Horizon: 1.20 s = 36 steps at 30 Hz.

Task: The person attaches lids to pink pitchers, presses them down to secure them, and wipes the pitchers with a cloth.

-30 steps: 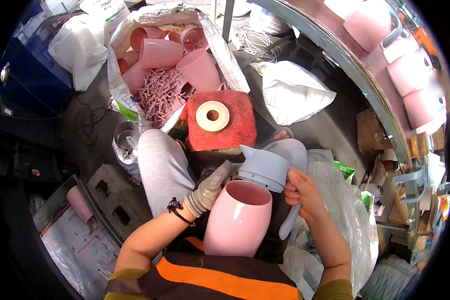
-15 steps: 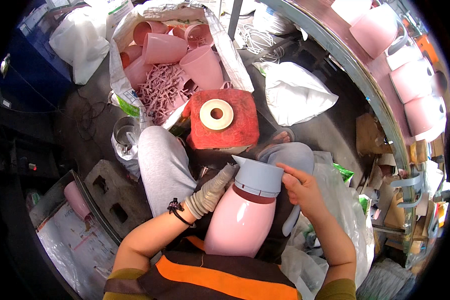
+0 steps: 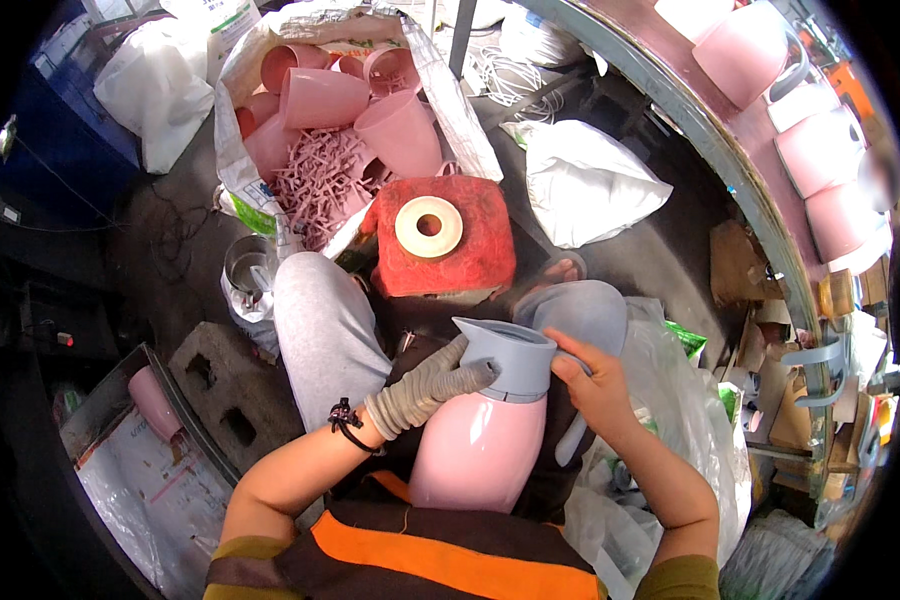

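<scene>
Hands (image 3: 598, 385) gripping smooth pink plastic jug (image 3: 480, 450), ribbed grey spouted collar (image 3: 505, 358)

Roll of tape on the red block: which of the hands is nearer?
Left. The gloved left hand sits just below the tape roll; the bare right hand is farther right, on the grey jug top.

It looked like a small plastics workshop. A sack (image 3: 240, 150) on the far floor held pink cups (image 3: 320, 95) and pink scrap (image 3: 315, 185). Finished pink jugs (image 3: 820, 150) lined the counter (image 3: 690, 105) at right. Bags (image 3: 585, 185), cardboard (image 3: 740, 265) and a concrete block (image 3: 225, 385) cluttered the floor.
</scene>
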Motion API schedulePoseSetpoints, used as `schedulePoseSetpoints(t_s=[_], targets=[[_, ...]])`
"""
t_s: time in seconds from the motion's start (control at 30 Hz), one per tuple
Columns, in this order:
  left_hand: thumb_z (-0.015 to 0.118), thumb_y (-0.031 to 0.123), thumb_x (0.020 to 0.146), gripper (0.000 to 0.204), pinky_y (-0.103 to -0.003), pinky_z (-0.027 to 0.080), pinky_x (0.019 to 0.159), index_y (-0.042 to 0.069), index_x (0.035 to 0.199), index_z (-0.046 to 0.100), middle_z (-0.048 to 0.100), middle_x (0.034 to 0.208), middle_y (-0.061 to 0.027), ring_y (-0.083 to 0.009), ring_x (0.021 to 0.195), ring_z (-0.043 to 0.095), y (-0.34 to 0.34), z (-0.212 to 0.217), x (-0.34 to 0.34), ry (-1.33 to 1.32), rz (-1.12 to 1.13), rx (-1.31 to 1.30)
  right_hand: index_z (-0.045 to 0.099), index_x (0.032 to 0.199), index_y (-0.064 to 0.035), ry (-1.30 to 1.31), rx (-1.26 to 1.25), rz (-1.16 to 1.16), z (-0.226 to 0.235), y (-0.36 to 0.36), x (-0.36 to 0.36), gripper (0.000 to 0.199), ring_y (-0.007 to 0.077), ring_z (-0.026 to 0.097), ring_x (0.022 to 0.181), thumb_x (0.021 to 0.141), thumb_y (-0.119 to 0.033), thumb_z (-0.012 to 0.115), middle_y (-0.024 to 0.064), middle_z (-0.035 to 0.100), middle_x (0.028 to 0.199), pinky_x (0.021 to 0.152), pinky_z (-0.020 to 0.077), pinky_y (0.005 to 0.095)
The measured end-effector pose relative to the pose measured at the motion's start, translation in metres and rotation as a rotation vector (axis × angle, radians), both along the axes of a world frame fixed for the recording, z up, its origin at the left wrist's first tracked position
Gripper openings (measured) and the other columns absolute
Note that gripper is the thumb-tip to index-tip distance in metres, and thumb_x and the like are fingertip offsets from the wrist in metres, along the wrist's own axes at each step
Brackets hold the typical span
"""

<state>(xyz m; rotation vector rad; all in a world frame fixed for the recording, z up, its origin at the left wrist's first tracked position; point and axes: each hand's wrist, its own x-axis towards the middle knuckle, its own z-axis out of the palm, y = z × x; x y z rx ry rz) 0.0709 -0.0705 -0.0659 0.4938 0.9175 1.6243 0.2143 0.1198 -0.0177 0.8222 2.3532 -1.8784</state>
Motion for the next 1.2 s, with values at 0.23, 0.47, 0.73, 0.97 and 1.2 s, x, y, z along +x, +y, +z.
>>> schedulePoseSetpoints(t_s=[0.23,0.47,0.73,0.97,1.2], targets=[[0.065,0.045,0.087,0.076,-0.031,0.038,0.102,-0.001,0.140,0.036,0.052,0.130,-0.0101,-0.0172,0.118,0.048,0.000,0.000,-0.003,0.200,-0.027,-0.079,0.060,0.127,-0.0036,-0.030,0.055,0.033,-0.008,0.002,0.003,0.037,0.0157,0.059,0.105,0.094,-0.020,0.060,0.0131,0.066,0.113,0.094,0.0431,0.0286],[0.064,0.045,0.088,0.074,-0.030,0.037,0.101,0.000,0.141,0.036,0.051,0.129,-0.0089,-0.0154,0.117,0.047,-0.003,-0.004,0.007,0.128,0.025,-0.117,0.058,0.128,-0.0030,0.002,0.105,0.099,-0.011,0.006,-0.001,0.038,0.0156,0.059,0.101,0.095,-0.021,0.058,0.0130,0.066,0.109,0.092,0.0442,0.0295],[0.066,0.053,0.085,0.076,-0.030,0.038,0.102,0.001,0.137,0.044,0.055,0.126,-0.0085,-0.0142,0.117,0.049,0.019,-0.010,-0.009,-0.080,-0.090,-0.013,0.055,0.132,-0.0040,-0.015,0.027,0.106,-0.009,0.009,0.002,0.047,0.0109,0.056,0.093,0.090,-0.024,0.064,0.0095,0.065,0.107,0.081,0.0456,0.0246],[0.061,0.044,0.090,0.065,-0.030,0.038,0.102,0.000,0.136,0.045,0.056,0.125,-0.0076,-0.0153,0.115,0.051,0.014,-0.013,0.001,0.041,-0.083,-0.073,0.043,0.141,-0.0095,-0.131,0.067,0.285,0.010,0.020,0.008,0.089,0.0102,0.056,0.074,0.066,-0.029,0.087,0.0069,0.061,0.114,0.069,0.0470,0.0246],[0.060,0.045,0.091,0.066,-0.030,0.037,0.103,0.000,0.137,0.044,0.055,0.127,-0.0085,-0.0161,0.117,0.050,0.007,-0.006,-0.004,0.172,-0.073,-0.039,0.039,0.144,-0.0128,-0.142,0.038,0.334,0.022,0.013,-0.001,0.096,0.0078,0.055,0.062,0.062,-0.021,0.089,0.0060,0.060,0.116,0.059,0.0460,0.0251]])
